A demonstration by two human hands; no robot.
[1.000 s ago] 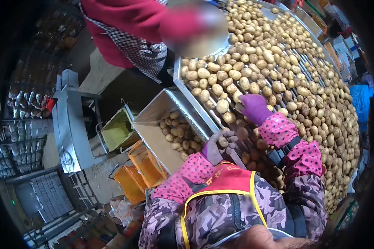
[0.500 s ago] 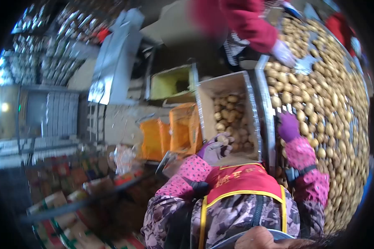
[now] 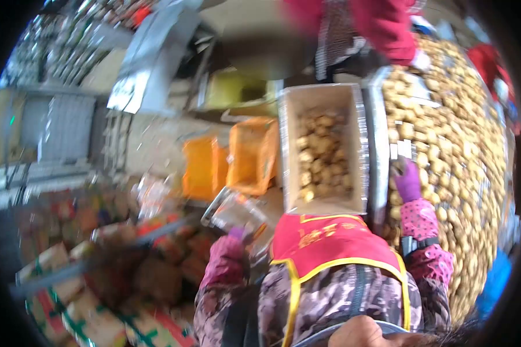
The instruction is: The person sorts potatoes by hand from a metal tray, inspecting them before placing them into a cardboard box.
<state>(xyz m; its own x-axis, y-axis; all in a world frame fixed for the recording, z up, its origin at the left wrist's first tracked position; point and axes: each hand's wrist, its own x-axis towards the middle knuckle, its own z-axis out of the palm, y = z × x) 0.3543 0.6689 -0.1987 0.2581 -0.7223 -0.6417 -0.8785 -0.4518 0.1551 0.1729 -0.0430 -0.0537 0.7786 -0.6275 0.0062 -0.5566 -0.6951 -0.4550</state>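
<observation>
My left hand (image 3: 236,233), in a purple glove, is down at the left by a clear plastic container (image 3: 234,214); its fingers are blurred and mostly hidden. My right hand (image 3: 407,178), also purple-gloved, rests at the near left edge of a wide bed of potatoes (image 3: 457,156). Motion blur smears its fingertips, so their pose and anything between them are unclear. Between my arms, in front of the red apron, stands an open carton (image 3: 290,150) with a clear-wrapped rim, partly filled with potatoes (image 3: 324,151).
Orange crates or bags (image 3: 252,156) lie left of the carton, with a yellow-lined box (image 3: 234,92) beyond. A metal rail (image 3: 378,139) runs between carton and potatoes. A co-worker's pink sleeve (image 3: 388,29) reaches in at the top. Packed boxes (image 3: 92,318) fill the lower left.
My left hand has left the carton and moved down and left to the clear container. My right hand stays over the potatoes. The co-worker's gloved hand has drawn up and back. The view has shifted.
</observation>
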